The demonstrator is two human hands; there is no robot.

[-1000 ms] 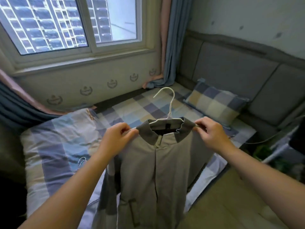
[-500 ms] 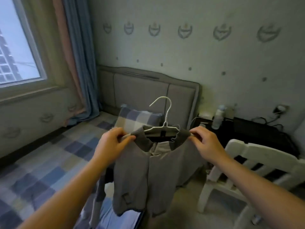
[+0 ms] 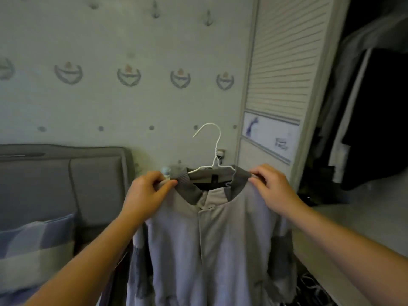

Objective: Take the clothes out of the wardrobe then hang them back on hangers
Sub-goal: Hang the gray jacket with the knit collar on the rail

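Left hand [image 3: 146, 191] and right hand [image 3: 272, 187] pinch the jacket [image 3: 212, 235] — it could slip off the hanger [image 3: 215, 155] if tipped.

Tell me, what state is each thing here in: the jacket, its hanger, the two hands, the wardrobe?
jacket: on the hanger, held up in the air, hanging straight down.
hanger: shoulders inside the jacket's collar, hook upright, hooked on nothing.
left hand: pinches the jacket's shoulder beside the collar.
right hand: pinches the other shoulder.
wardrobe: open.
clothes: hanging inside the wardrobe, too dim to tell apart.
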